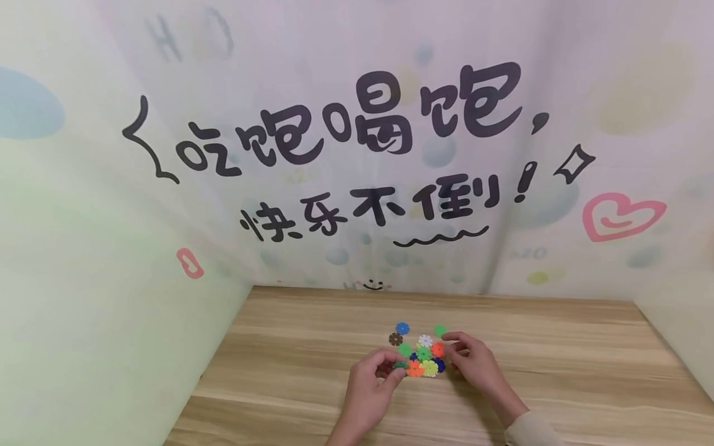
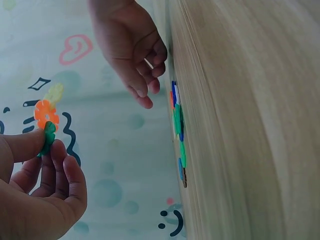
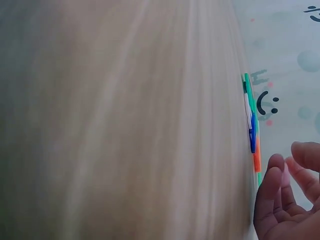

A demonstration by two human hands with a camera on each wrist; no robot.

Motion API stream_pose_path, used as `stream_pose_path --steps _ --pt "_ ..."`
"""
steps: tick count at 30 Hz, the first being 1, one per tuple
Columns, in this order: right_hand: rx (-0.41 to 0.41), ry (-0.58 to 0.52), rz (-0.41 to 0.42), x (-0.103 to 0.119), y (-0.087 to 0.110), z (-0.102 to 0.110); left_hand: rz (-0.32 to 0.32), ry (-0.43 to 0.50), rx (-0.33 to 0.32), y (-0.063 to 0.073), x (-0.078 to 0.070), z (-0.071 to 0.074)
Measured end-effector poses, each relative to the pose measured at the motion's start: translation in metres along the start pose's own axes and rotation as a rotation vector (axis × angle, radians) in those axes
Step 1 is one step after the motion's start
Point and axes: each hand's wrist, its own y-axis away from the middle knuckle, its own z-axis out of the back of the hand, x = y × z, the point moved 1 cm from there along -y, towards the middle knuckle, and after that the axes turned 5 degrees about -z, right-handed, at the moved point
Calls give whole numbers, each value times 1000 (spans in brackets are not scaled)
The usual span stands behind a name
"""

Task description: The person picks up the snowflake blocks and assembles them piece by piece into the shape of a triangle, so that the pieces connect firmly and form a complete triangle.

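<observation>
My left hand (image 1: 368, 379) pinches a dark green snowflake disc (image 2: 48, 138) between thumb and fingertips. Joined to it in a short row are an orange disc (image 2: 46, 116) and a yellow-green disc (image 2: 54, 94), raised above the table in the left wrist view. My right hand (image 1: 475, 364) holds nothing, its fingers loosely bent beside the flat discs. Near its fingertips lie a red-orange disc (image 1: 437, 349) and a light green disc (image 1: 440, 329). A white disc (image 1: 426, 341) and a bright green disc (image 1: 423, 354) lie between the hands.
Beyond my left hand, a blue disc (image 1: 402, 328), a brown disc (image 1: 395, 339) and another green disc (image 1: 405, 350) lie on the wooden table (image 1: 290, 359). A printed cloth wall (image 1: 312, 260) rises at the table's back edge, with side walls left and right.
</observation>
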Motion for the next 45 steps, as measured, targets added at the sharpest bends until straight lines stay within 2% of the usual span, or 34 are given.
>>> stream_pose_path --steps 5,9,14,20,27,34,45 --pt "2 71 16 -4 -3 -4 -12 -4 4 0 1 0" --pt "-16 179 66 -7 -7 -6 -30 -1 -3 0 1 -1" --pt "-40 302 122 -11 -10 -6 -15 -5 -2 1 2 0" --pt "-55 384 175 -10 -9 -7 -25 -6 -9 1 3 0" --pt "-67 425 219 -7 -7 -7 -25 -6 -8 0 4 0" --pt "-66 449 195 -9 -9 -8 10 4 1 -1 4 1" --pt "-62 410 177 -8 -6 -8 3 8 -6 -1 4 2"
